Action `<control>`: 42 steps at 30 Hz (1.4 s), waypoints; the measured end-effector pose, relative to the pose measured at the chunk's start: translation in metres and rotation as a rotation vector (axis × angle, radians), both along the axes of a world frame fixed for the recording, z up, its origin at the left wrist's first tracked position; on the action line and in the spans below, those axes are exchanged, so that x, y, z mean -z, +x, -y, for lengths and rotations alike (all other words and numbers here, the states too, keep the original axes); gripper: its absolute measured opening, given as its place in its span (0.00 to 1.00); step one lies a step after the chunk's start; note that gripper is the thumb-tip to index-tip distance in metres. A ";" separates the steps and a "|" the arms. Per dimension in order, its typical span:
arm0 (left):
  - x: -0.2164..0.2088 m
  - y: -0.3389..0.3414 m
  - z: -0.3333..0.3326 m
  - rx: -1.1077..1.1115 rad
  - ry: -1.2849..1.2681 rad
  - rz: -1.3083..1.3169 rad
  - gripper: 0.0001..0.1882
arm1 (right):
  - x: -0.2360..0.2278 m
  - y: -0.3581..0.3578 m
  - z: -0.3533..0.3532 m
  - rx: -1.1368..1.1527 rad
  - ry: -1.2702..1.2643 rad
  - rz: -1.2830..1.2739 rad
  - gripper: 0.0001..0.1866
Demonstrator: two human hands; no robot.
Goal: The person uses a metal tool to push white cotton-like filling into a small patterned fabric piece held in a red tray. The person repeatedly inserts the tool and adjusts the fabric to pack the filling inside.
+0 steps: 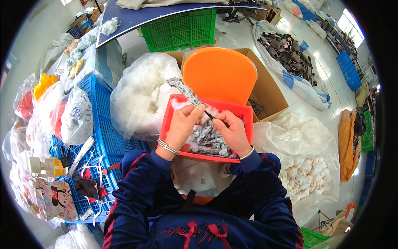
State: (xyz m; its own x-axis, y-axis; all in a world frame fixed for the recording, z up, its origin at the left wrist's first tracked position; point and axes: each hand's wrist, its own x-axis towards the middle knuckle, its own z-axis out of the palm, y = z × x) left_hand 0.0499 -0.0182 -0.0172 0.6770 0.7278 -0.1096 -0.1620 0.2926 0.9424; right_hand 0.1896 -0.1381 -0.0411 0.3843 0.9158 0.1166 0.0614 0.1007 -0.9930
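My left hand pinches a long, narrow strip of grey-and-white fuzzy fabric between thumb and fingers. Its far end sticks out up and to the left. In my right hand is a thin dark stick-like tool, its tip meeting the strip's near end at my left fingertips. Whether the tip is inside the fabric is hidden. Both hands are over a red plastic bin on my lap side. More grey fuzzy pieces and tufts of white stuffing lie in it.
A clear bag of white stuffing stands left of the bin. Behind it are an orange chair back and a cardboard box. Blue crates flank my left; a plastic bag of small white pieces lies right. A green crate stands farther off.
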 end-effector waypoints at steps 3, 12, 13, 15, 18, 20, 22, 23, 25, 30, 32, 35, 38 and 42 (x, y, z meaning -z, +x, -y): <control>-0.002 -0.002 -0.003 -0.062 0.037 -0.030 0.14 | 0.001 0.005 0.002 0.021 -0.006 0.065 0.05; -0.008 0.007 0.004 -0.029 0.062 -0.124 0.15 | -0.017 0.026 0.003 -0.107 -0.149 -0.006 0.05; -0.010 0.007 0.002 -0.023 0.060 -0.141 0.15 | -0.020 0.034 0.006 -0.128 -0.187 0.025 0.06; -0.002 0.000 -0.019 -0.112 -0.002 -0.035 0.10 | -0.026 0.055 0.014 -0.081 -0.262 0.179 0.07; -0.011 -0.009 -0.038 -0.167 -0.061 0.096 0.11 | -0.009 0.090 0.029 0.047 -0.405 0.488 0.09; -0.015 -0.012 -0.042 -0.158 -0.047 0.103 0.13 | 0.003 0.104 0.036 0.065 -0.498 0.647 0.08; -0.014 -0.015 -0.043 -0.123 -0.065 0.131 0.14 | 0.011 0.107 0.036 0.082 -0.530 0.766 0.09; -0.013 -0.015 -0.042 -0.105 -0.074 0.145 0.15 | 0.014 0.106 0.036 0.079 -0.525 0.813 0.10; -0.015 -0.014 -0.041 -0.099 -0.067 0.128 0.16 | 0.022 0.100 0.033 0.068 -0.507 0.898 0.10; -0.012 -0.014 -0.041 -0.080 0.002 0.019 0.14 | 0.033 0.086 0.012 0.019 -0.726 1.108 0.10; -0.007 -0.015 -0.045 -0.072 0.042 -0.032 0.13 | 0.023 0.085 0.014 0.075 -0.649 1.017 0.10; 0.001 -0.017 -0.047 -0.045 0.071 -0.044 0.11 | -0.015 0.077 0.017 0.051 -0.476 0.699 0.08; -0.002 -0.010 -0.038 0.012 0.128 -0.173 0.10 | -0.023 0.076 0.026 0.008 -0.315 0.448 0.07; -0.015 -0.006 -0.019 0.159 -0.012 -0.161 0.09 | -0.032 0.065 0.029 -0.031 -0.208 0.313 0.05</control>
